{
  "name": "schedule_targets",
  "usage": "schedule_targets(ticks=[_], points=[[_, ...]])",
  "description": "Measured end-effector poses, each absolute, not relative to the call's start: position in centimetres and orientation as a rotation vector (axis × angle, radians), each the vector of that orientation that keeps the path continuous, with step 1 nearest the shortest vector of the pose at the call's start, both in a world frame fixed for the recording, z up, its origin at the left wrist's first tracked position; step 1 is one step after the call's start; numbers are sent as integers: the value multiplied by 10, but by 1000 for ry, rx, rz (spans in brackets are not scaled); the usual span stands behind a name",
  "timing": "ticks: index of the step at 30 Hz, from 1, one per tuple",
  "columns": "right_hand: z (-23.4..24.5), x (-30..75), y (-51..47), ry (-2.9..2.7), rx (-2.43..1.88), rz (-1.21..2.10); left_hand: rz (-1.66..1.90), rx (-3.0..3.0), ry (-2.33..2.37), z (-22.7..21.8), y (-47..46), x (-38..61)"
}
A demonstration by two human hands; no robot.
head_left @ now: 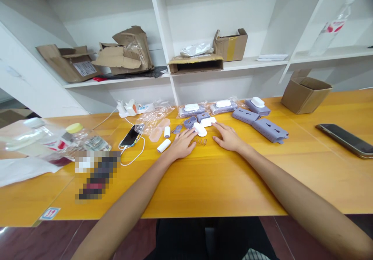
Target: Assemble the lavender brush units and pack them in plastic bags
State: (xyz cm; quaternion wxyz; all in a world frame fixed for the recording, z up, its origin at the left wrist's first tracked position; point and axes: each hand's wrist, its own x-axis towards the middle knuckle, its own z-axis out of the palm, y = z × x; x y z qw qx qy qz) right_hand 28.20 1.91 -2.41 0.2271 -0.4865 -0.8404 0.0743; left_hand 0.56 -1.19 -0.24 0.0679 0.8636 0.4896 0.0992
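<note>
The scene is viewed from the person's head, above the near edge of the table (pixel 204 186); the camera is faced forward and down, with left hand (pixel 182 145) and right hand (pixel 227 137) mid-frame, the shelf (pixel 247 63) farther off.

White caps (pixel 199 129), dotted lavender casings (pixel 267 130), coppery spring (pixel 201 141), yellow-orange wood-grained table (pixel 204 190)
</note>
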Motion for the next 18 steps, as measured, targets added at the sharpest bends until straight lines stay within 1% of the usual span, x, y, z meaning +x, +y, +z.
schedule_targets(ticks=[5, 9, 18], points=[[-21, 260, 12, -2413, -1243, 159, 293, 2635, 1416, -1, -13, 8], [-22, 258, 12, -2411, -1192, 195, 316, 2630, 1410, 0, -15, 8], [-16, 266, 12, -2281, -1175, 284, 509, 2636, 1360, -7, -10, 4]])
